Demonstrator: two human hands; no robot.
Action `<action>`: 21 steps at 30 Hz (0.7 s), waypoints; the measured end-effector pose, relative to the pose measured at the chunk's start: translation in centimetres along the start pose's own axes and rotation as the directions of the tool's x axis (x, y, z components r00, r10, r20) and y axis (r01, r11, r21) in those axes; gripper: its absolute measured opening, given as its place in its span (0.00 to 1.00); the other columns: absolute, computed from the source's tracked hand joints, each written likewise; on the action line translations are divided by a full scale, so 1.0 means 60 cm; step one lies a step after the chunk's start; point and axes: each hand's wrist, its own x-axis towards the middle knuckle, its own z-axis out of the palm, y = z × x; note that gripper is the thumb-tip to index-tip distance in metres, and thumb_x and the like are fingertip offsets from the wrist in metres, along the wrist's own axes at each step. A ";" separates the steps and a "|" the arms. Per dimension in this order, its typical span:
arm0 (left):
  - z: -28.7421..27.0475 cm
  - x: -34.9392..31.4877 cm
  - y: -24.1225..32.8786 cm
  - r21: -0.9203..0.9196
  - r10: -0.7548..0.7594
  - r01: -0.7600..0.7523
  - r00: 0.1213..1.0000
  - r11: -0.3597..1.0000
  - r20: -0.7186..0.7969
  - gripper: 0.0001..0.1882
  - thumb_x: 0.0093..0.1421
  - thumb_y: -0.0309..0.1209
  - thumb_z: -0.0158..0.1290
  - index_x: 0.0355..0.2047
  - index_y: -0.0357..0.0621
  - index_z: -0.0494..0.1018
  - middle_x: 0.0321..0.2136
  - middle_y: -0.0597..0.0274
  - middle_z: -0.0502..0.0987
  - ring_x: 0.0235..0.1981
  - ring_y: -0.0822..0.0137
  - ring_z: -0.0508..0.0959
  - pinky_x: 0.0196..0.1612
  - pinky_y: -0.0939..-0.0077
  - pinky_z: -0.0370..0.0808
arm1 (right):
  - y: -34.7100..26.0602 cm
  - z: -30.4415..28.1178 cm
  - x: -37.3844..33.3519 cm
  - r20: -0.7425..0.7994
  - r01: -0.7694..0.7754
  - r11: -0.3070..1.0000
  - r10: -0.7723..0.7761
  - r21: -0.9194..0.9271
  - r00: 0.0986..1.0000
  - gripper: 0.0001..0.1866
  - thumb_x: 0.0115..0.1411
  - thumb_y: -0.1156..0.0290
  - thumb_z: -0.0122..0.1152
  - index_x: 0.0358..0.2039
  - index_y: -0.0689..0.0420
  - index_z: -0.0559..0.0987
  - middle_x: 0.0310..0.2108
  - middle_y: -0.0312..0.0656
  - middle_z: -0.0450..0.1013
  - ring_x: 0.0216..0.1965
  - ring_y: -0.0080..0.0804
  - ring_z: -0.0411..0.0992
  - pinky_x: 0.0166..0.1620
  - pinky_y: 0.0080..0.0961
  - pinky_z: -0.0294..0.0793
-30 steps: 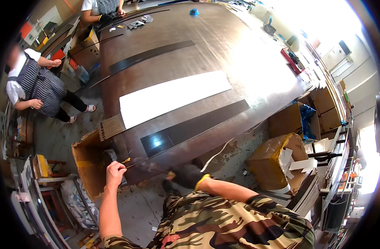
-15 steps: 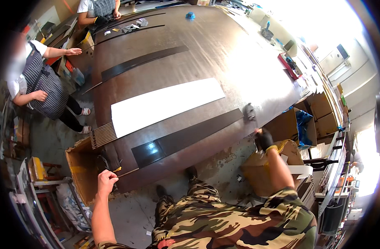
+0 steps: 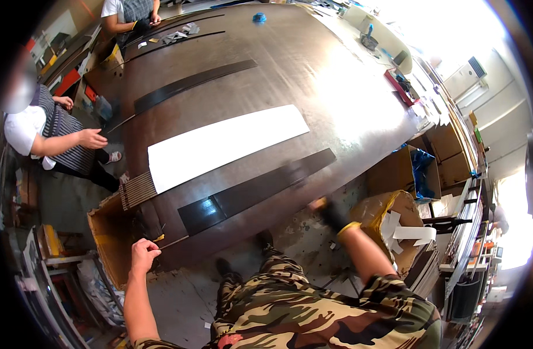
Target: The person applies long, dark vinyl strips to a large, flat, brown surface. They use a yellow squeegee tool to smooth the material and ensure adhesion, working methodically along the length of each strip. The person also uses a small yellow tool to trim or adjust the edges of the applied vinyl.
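My bare left hand (image 3: 143, 255) pinches the end of a thin rod (image 3: 174, 242) at the near left table corner. That rod runs to the left end of a long dark flat strip (image 3: 258, 189), which lies along the table's near side. My right hand (image 3: 330, 215), in a black glove with a yellow cuff, is closed and smeared by motion. It holds a hand tool with a dark grey head (image 3: 297, 171), perhaps a roller, over the strip's upper surface. The handle is too blurred to make out. Beyond the strip lies a long white sheet (image 3: 228, 145).
The brown table (image 3: 266, 64) carries another dark strip (image 3: 194, 86) and a blue object (image 3: 259, 18). Two people stand along its left side, the nearer in a striped apron (image 3: 63, 122). Cardboard boxes (image 3: 109, 232) flank the near left corner; a wrapped carton (image 3: 374, 215) stands right.
My right hand has swept left with the tool, from past the strip's right end to over the strip. My left hand keeps its pinch. The person in the striped apron has turned and shifted their arms.
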 end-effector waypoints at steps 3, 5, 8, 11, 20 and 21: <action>-0.005 0.006 0.002 0.026 -0.024 0.024 0.999 0.999 0.025 0.09 0.39 0.18 0.68 0.23 0.37 0.80 0.23 0.59 0.75 0.25 0.65 0.76 0.31 0.72 0.73 | 0.092 -0.177 0.081 -0.195 -0.325 0.907 0.382 0.269 0.904 0.15 0.66 0.58 0.60 0.31 0.58 0.76 0.22 0.38 0.72 0.23 0.29 0.72 0.26 0.29 0.70; 0.000 0.007 -0.009 0.010 -0.053 0.053 0.998 0.999 0.041 0.09 0.39 0.19 0.68 0.23 0.37 0.80 0.23 0.59 0.75 0.25 0.65 0.76 0.31 0.71 0.73 | 0.097 -0.230 0.097 -0.261 -0.393 0.877 0.462 0.278 0.848 0.17 0.66 0.56 0.59 0.29 0.57 0.73 0.18 0.36 0.69 0.18 0.25 0.69 0.22 0.28 0.67; -0.005 0.001 -0.013 0.031 -0.071 0.070 0.997 0.997 0.037 0.09 0.39 0.20 0.69 0.22 0.37 0.80 0.23 0.60 0.75 0.25 0.65 0.77 0.31 0.71 0.74 | 0.054 -0.165 0.060 -0.261 -0.278 0.932 0.335 0.233 0.905 0.13 0.65 0.59 0.60 0.32 0.54 0.73 0.18 0.38 0.69 0.14 0.27 0.67 0.17 0.32 0.65; -0.005 0.013 -0.004 0.038 -0.077 0.075 0.995 0.996 0.066 0.10 0.37 0.19 0.69 0.22 0.37 0.79 0.24 0.59 0.76 0.26 0.65 0.77 0.32 0.71 0.75 | -0.003 0.018 -0.014 0.073 -0.125 0.976 0.114 0.177 0.991 0.10 0.63 0.62 0.60 0.35 0.56 0.78 0.26 0.42 0.75 0.27 0.33 0.73 0.31 0.34 0.70; -0.017 0.023 0.032 0.084 -0.218 0.209 0.968 0.974 0.121 0.11 0.38 0.19 0.70 0.21 0.34 0.78 0.25 0.56 0.76 0.27 0.62 0.78 0.33 0.69 0.76 | -0.295 0.203 -0.110 0.554 0.223 0.967 -0.119 -0.125 0.824 0.21 0.62 0.50 0.59 0.45 0.54 0.79 0.41 0.51 0.79 0.45 0.51 0.77 0.47 0.43 0.74; -0.013 0.027 0.018 0.097 -0.189 0.178 0.975 0.979 0.116 0.11 0.37 0.19 0.70 0.21 0.34 0.78 0.25 0.56 0.76 0.27 0.61 0.78 0.33 0.69 0.76 | -0.229 0.191 -0.093 0.431 0.233 0.957 -0.139 -0.173 0.892 0.23 0.62 0.49 0.59 0.47 0.54 0.78 0.40 0.52 0.79 0.44 0.53 0.77 0.46 0.44 0.74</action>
